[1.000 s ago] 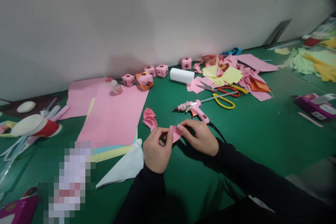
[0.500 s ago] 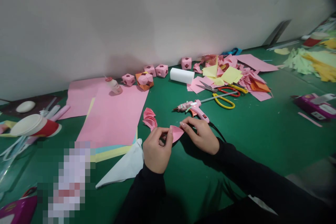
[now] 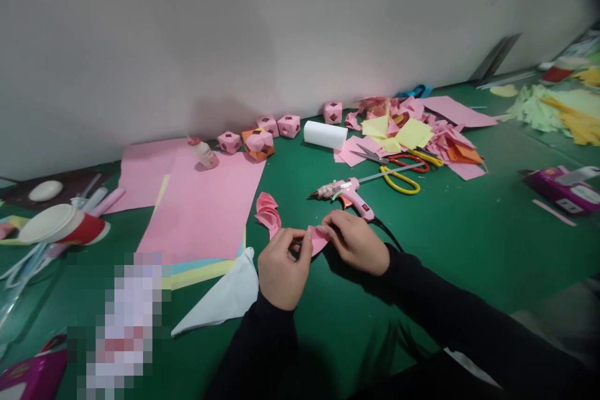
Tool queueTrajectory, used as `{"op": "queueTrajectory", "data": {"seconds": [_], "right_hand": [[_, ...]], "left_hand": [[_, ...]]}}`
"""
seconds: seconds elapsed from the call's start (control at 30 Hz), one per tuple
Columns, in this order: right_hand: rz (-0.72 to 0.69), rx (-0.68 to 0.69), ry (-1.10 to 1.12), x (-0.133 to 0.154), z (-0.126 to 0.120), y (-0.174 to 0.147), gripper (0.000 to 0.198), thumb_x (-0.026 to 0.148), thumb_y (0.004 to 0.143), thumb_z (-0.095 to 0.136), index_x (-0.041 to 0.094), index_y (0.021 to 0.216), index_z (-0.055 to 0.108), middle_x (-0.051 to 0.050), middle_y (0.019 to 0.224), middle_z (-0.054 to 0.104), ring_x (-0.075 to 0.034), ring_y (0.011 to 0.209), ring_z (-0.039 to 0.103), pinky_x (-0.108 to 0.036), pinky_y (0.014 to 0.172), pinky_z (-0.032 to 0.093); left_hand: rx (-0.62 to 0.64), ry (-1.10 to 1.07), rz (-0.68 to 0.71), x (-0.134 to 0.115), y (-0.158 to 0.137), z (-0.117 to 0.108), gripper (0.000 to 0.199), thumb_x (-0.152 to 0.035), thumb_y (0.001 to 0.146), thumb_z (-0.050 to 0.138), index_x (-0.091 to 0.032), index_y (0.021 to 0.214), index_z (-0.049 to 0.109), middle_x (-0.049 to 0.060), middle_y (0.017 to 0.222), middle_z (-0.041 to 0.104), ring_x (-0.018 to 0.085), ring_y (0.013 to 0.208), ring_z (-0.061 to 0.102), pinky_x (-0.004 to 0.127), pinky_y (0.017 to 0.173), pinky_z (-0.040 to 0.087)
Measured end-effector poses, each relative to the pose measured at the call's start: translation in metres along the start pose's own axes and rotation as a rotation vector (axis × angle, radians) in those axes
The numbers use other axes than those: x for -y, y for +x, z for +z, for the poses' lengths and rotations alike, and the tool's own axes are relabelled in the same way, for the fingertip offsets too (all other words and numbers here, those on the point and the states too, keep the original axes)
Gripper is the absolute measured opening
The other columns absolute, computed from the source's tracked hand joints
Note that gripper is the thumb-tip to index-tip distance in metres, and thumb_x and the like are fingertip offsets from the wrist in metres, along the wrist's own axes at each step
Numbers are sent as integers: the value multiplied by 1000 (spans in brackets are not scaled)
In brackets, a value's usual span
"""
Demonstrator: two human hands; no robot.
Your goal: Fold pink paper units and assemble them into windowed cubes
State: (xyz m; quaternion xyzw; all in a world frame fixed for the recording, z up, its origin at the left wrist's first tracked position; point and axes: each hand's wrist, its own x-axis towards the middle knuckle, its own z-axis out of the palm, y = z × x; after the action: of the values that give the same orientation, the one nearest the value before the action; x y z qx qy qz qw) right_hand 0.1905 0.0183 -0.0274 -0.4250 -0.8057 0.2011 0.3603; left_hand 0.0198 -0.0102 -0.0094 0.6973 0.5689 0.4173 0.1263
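Observation:
A small pink paper piece (image 3: 317, 241) is stretched between my two hands, low over the green table. My left hand (image 3: 285, 265) pinches its left side between thumb and fingers. At its right side, my right hand (image 3: 355, 240) is closed on the same paper, covering that corner. Just beyond my left hand lie folded pink paper pieces (image 3: 267, 211), partly hidden by my fingers. A pink glue gun (image 3: 344, 192) rests behind my right hand, a clear glue stick poking out of its back. White folded cloth or tissue (image 3: 225, 297) lies beside my left wrist.
Pink sheets (image 3: 206, 212) with a small bottle (image 3: 203, 154) on them lie left. Folded paper balls (image 3: 288, 126) and a white roll (image 3: 325, 135) line the wall. Scissors (image 3: 400, 181) and a paper-scrap heap (image 3: 398, 128) are back right. A paper cup (image 3: 89, 229) lies far left.
My right hand has moved slightly left along the pink paper piece, covering more of its right corner. My left hand has shifted a little right. Other things stay put.

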Motion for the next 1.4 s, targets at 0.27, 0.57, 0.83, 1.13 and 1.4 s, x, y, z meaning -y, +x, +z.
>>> {"op": "queueTrajectory", "data": {"seconds": [0.27,0.57,0.83,1.13,1.4], "right_hand": [[105,35,64,1,-4,2,30,26,105,34,20,83,53,-5,74,62,-17,69,58,-30,68,45],[-38,51,49,1,-6,1,17,21,98,49,19,83,55,-5,75,63,-17,71,57,-28,68,44],[13,29,58,4,-6,1,24,24,100,45,20,78,53,-3,70,58,-17,67,54,-28,64,40],[134,11,159,5,-11,2,16,25,95,53,18,83,61,-4,75,66,-15,67,58,-28,66,44],[40,41,89,6,-8,2,22,25,96,52,19,76,61,-4,71,66,-17,69,58,-29,66,44]], "left_hand": [[-10,10,-15,2,1,-1,16,-21,87,64,-17,72,65,-2,63,63,8,51,55,19,50,42],[14,-7,-33,1,-1,-1,16,-23,88,64,-17,73,66,-2,64,63,8,52,56,19,51,42],[23,-31,-38,-1,0,0,16,-23,88,63,-18,74,66,-2,66,65,8,54,57,19,51,43],[1,-9,-51,1,2,-2,15,-23,88,64,-19,74,67,-2,66,64,9,53,56,19,50,43],[21,-20,-38,-1,2,-1,18,-26,90,63,-18,75,67,-1,66,64,9,53,56,19,51,44]]}}
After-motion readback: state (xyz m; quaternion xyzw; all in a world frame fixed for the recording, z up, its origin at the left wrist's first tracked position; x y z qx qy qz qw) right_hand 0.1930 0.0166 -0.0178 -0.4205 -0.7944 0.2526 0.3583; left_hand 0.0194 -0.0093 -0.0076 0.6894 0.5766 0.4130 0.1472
